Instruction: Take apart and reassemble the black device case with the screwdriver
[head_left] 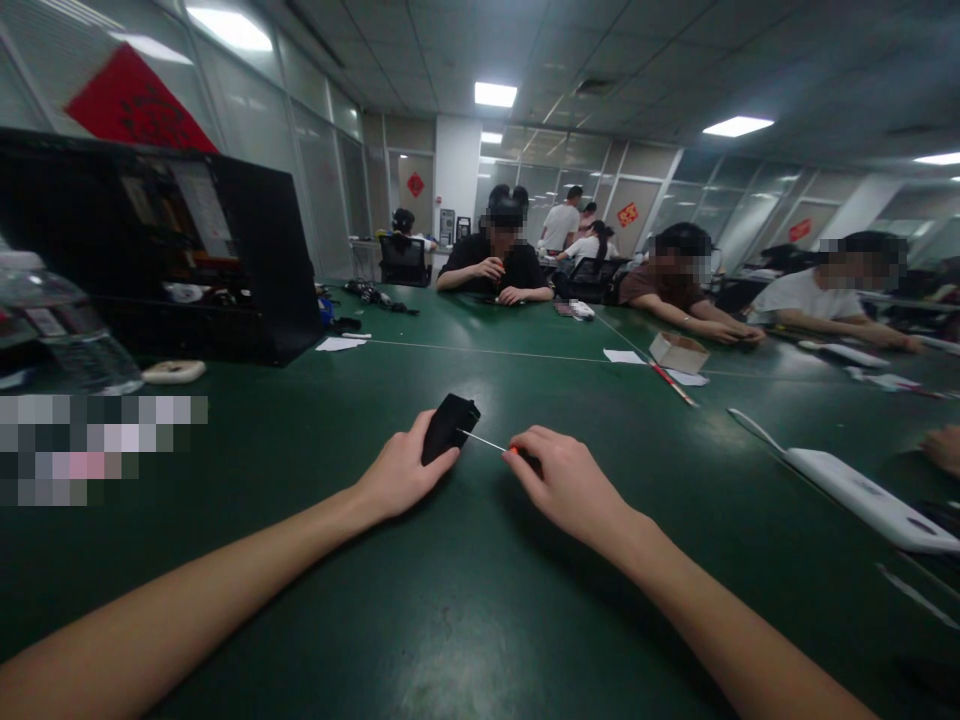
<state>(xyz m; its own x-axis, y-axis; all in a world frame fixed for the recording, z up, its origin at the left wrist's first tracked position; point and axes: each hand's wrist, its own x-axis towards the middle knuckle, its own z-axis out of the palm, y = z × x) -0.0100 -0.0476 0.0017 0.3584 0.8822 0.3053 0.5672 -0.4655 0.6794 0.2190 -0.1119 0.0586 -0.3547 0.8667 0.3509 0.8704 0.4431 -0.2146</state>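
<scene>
My left hand is closed round a small black box-like device, tilted above the green table. Between the fingers of my right hand is a screwdriver with an orange-red handle, mostly hidden by the hand, and a thin metal shaft. The shaft points left, and its tip meets the right side of the black device. What the tip touches there is too small to make out.
An open black computer case and a plastic bottle stand at the left. A small open box sits at the back right, near a red-striped stick. A white power strip lies right. Several people sit beyond.
</scene>
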